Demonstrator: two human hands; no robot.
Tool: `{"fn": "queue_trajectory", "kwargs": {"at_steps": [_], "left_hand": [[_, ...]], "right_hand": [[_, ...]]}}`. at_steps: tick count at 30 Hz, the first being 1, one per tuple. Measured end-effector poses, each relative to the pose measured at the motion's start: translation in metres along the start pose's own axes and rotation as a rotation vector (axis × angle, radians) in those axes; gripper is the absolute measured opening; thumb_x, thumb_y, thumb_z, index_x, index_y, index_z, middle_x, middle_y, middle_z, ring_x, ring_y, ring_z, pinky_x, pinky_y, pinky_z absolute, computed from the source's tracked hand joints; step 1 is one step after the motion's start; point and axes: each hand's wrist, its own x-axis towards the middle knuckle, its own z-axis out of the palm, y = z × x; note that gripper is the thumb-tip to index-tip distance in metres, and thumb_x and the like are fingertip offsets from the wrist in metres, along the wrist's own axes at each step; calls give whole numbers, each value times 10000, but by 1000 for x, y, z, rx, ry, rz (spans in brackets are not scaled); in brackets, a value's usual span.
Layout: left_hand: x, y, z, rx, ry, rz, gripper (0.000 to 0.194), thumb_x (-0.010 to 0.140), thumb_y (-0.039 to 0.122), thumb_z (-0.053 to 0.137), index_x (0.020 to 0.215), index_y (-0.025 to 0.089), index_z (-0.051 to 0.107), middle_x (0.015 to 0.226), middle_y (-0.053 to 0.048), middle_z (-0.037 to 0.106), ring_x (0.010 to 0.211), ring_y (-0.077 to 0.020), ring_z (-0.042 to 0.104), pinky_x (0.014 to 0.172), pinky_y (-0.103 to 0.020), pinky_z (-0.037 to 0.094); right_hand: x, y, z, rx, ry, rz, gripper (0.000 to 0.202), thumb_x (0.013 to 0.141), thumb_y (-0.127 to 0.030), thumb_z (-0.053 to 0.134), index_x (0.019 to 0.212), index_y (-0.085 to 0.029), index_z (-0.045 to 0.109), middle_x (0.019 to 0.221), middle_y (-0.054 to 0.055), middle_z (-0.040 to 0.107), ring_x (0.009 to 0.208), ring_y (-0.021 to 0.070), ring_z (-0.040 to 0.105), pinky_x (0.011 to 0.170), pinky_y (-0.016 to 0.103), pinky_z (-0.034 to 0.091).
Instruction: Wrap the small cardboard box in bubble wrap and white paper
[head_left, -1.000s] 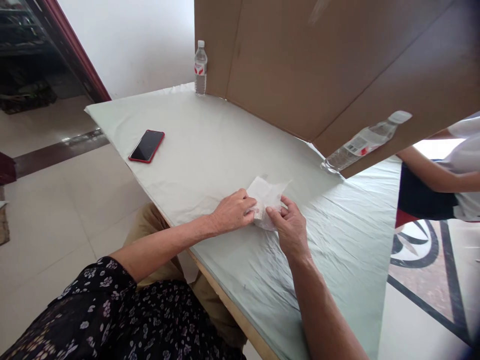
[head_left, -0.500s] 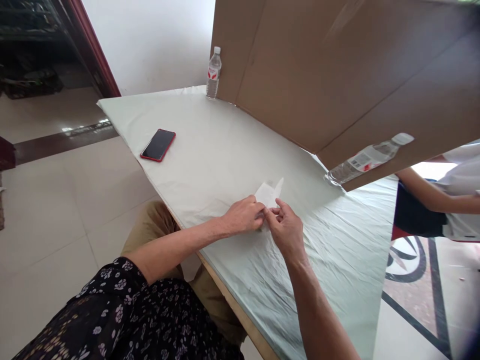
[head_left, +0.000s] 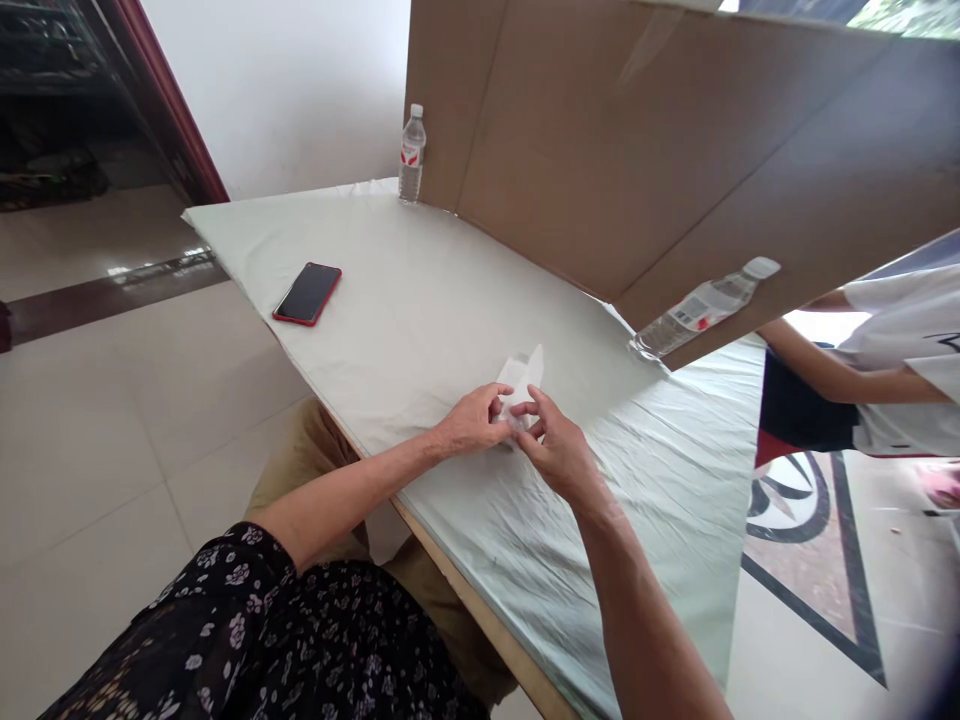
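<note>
Jutting up in a peak, the thin white sheet (head_left: 531,376) sat between both hands over the table (head_left: 420,290), in from its near edge. Left hand (head_left: 472,420) and right hand (head_left: 559,448), bunched together half a second earlier, had parted, fingers loosely spread; contact unclear. Pinching had apparently paused.

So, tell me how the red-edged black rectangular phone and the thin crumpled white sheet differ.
The red-edged black rectangular phone is dark and lies flat; the thin crumpled white sheet is pale, with a tip sticking up. The phone lies apart from the left hand and right hand; the sheet is between them. Both show against the pale green fabric tablecloth.
</note>
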Motion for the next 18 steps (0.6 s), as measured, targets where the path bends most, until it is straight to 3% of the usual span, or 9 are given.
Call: {"fn": "queue_trajectory", "kwargs": {"at_steps": [3, 6, 9, 12, 15, 18], "left_hand": [[-1, 7, -2, -38, -4, -90, 552, 783, 215, 589, 1318, 114, 499, 784, 34, 534, 736, -119, 527, 705, -238, 450], [0, 14, -1, 95, 45, -113, 512, 789, 280, 619, 1274, 138, 542, 814, 18, 579, 777, -143, 563, 736, -260, 457], [3, 18, 2, 192, 48, -125, 465, 790, 252, 602, 1241, 144, 570, 859, -4, 611, 805, -159, 589, 763, -279, 473], [7, 17, 5, 243, 46, -126, 484, 787, 249, 606, 1257, 143, 563, 910, -23, 630, 844, -177, 613, 813, -303, 500], [8, 15, 5, 339, 85, -60, 522, 781, 269, 630, 1281, 148, 547, 1064, -68, 623, 951, -208, 622, 902, -348, 510], [7, 12, 6, 417, 90, 36, 523, 789, 245, 612, 1296, 150, 528, 1165, -102, 590, 1045, -230, 604, 954, -373, 504]], "right_hand": [[3, -6, 2, -152, -17, -4, 677, 794, -245, 571, 1450, -159, 434, 1133, 98, 730, 660, 176, 657, 711, 354, 532], [5, -8, 1, -186, -20, -33, 660, 804, -236, 548, 1449, -151, 434, 1142, 108, 730, 681, 186, 664, 720, 351, 527], [6, -6, -4, -113, -30, -53, 657, 778, -228, 569, 1424, -166, 462, 1123, 100, 733, 658, 167, 648, 730, 351, 534], [6, 0, -9, 130, -82, -4, 661, 741, -246, 608, 1388, -177, 488, 1108, 96, 730, 633, 141, 622, 685, 341, 547], [2, 11, -13, 408, 34, 126, 633, 741, -340, 652, 1335, -166, 515, 1066, 106, 731, 633, 135, 607, 601, 314, 536], [-1, 24, -16, 463, 215, 312, 628, 729, -427, 698, 1268, -140, 554, 988, 107, 731, 607, 135, 599, 474, 252, 459]]}}
